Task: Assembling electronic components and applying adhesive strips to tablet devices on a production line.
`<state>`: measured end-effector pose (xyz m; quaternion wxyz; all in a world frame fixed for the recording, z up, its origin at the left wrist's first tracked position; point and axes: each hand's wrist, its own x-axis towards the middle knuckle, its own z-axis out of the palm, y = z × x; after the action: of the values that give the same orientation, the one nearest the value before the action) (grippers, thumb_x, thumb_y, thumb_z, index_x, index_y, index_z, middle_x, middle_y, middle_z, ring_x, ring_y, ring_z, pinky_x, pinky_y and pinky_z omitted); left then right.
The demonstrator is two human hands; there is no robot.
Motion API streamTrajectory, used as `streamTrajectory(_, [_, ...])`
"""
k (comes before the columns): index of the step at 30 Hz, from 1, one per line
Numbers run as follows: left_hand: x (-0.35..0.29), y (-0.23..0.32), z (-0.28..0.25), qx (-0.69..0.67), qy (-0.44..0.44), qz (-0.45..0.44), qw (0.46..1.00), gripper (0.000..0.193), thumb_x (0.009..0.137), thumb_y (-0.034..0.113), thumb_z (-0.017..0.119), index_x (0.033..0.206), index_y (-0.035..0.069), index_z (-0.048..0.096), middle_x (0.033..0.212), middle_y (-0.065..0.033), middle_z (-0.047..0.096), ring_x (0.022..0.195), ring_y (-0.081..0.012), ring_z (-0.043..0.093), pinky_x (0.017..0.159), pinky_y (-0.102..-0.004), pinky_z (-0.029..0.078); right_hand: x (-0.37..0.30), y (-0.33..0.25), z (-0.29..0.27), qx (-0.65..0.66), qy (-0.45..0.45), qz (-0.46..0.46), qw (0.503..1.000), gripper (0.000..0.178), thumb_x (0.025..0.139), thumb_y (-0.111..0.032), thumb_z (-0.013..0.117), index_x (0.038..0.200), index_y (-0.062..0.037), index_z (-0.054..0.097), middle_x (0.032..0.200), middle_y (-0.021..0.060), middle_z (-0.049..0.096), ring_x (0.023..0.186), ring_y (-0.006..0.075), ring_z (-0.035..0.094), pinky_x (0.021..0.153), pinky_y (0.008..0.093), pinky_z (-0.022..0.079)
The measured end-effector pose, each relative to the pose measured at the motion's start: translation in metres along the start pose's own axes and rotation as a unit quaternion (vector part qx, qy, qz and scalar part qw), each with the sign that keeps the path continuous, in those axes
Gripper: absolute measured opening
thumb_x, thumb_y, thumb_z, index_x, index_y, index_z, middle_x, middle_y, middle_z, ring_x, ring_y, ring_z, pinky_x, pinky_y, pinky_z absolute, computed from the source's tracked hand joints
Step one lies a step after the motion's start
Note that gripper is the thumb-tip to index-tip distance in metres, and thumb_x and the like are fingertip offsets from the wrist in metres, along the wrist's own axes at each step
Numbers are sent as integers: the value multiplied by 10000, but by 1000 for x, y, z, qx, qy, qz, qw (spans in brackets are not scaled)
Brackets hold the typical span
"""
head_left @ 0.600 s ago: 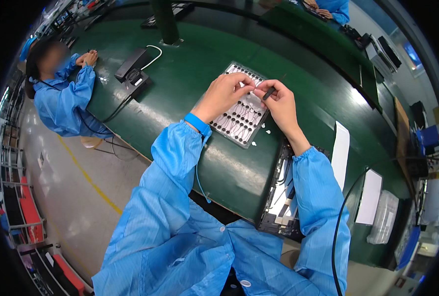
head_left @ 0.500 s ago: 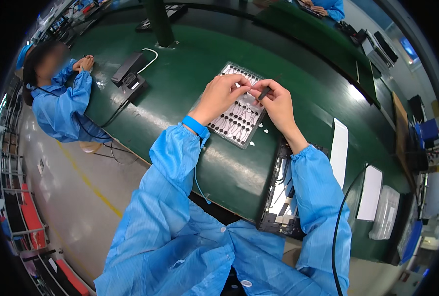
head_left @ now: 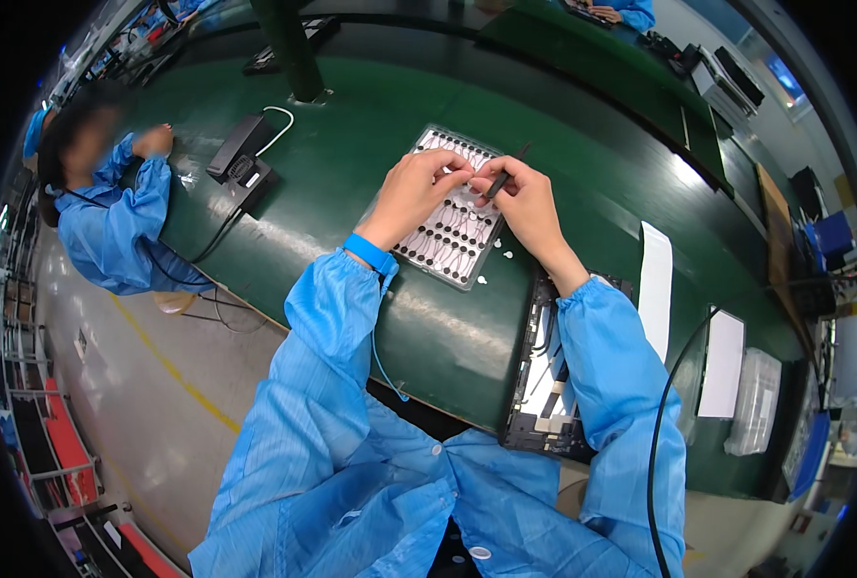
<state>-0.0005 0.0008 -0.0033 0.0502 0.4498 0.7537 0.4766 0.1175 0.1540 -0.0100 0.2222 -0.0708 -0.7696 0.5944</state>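
Left hand [head_left: 414, 196], in blue wrist strap [head_left: 370, 253], has thumb and fingers drawn narrow over the upper half of the tray [head_left: 466, 286]; can't tell whether anything is pinched there. Right hand [head_left: 528, 204] holds a slim black tool [head_left: 498, 183], slanted up and away, its fingertips close to the left's. Tray lies on the tabletop [head_left: 448, 337] below both hands, with rows of small black round parts [head_left: 445, 242] and thin wires. White bits [head_left: 507, 255] lie just right of it. Open black device [head_left: 532, 440] sits nearer the body, partly under the right sleeve. Step in hand looks like fine two-handed fingertip work above the tray; next move likely calls for steady fingers and a light pinch.
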Motion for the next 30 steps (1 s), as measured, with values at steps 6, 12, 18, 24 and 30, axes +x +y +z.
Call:
streamTrajectory(6, [-2,-4,-6,44,63,-5,997,157,915,214,722,965,70,759,855,-78,735,703,-215,665,652,-353,521,-3,-8,-1,-85,-26,18,996,127,951,-99,697,1022,7,695,774,73,735,658,109,687,606,255,526])
streamTrajectory(12, [1,1,-6,52,96,20,994,164,910,218,730,952,63,760,808,-87,727,639,-208,645,609,-354,509,-3,-7,-3,-197,14,-53,979,163,936,-136,715,1078,-57,733,672,102,692,574,156,650,554,306,479])
streamTrajectory(18, [2,17,24,-92,52,27,994,217,911,209,738,951,-4,751,762,-61,730,641,-106,626,602,-283,503,-22,-30,-30,-292,88,-213,928,203,873,-217,795,1019,-88,736,681,147,651,574,261,648,545,366,462])
streamTrajectory(24, [-21,100,48,-130,-88,56,986,175,922,168,736,971,0,742,797,-37,706,668,-72,571,603,-256,465,-83,-83,-103,-221,9,-79,972,131,968,-182,700,1011,-59,713,685,48,695,563,112,627,522,287,453])
streamTrajectory(30, [-45,158,108,66,-57,299,950,76,842,158,742,842,93,704,815,-44,668,762,-260,652,686,-384,512,-165,-75,-162,-89,-47,147,984,134,999,-177,660,968,-48,678,662,-4,657,497,15,486,466,194,332])
